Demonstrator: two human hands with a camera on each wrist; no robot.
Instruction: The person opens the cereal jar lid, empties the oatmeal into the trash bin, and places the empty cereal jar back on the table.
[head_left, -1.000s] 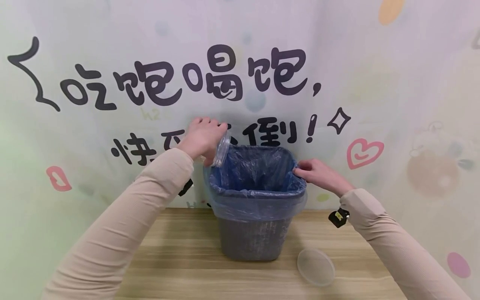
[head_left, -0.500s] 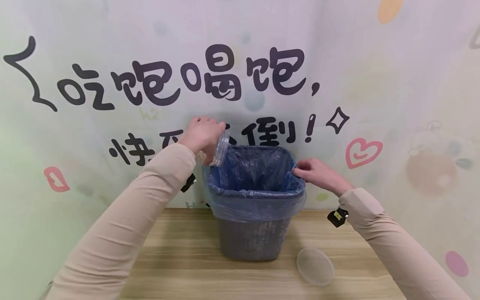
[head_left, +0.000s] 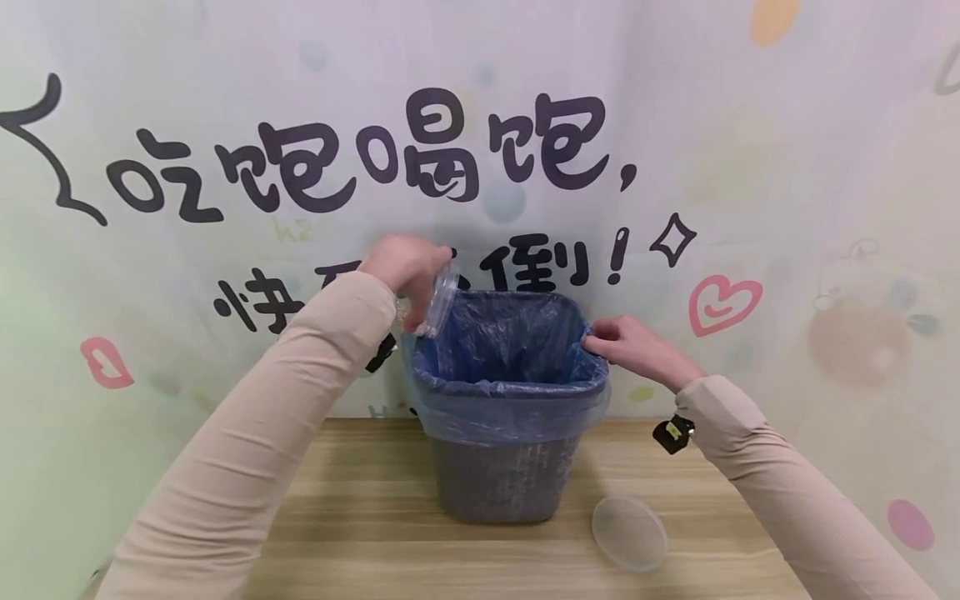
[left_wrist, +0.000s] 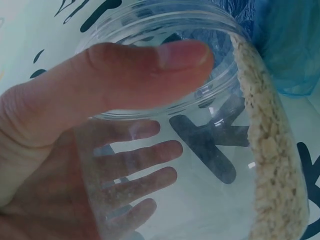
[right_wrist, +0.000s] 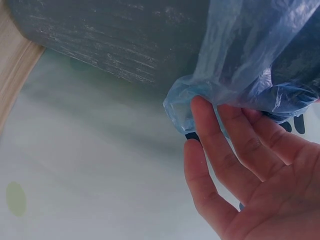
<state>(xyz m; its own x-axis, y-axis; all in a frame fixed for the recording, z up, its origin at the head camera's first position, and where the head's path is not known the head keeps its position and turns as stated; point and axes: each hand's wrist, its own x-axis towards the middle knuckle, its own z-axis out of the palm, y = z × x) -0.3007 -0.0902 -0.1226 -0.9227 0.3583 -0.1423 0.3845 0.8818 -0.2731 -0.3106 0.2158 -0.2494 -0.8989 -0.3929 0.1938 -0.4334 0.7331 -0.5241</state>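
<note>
My left hand (head_left: pixel 403 265) grips a clear plastic jar (head_left: pixel 442 304) tipped on its side, its mouth at the left rim of the trash can (head_left: pixel 498 483). In the left wrist view, the thumb lies across the jar's neck and the fingers wrap around its far side. Pale oat flakes (left_wrist: pixel 272 160) lie along the lower wall inside, reaching up to the neck. A blue trash bag (head_left: pixel 517 417) lines the can and folds over its rim. With thumb and fingers, my right hand (head_left: pixel 637 346) holds the can's right rim through the bag; its thumb is mostly hidden in the right wrist view.
A round translucent lid (head_left: pixel 628 533) lies on the wooden tabletop (head_left: pixel 360 500), to the front right of the can. Close behind stands a pale printed backdrop (head_left: pixel 750 167) with black lettering.
My left hand has turned slightly, tilting the jar a bit more toward the can. The right hand keeps its hold on the rim. The head view has shifted slightly.
</note>
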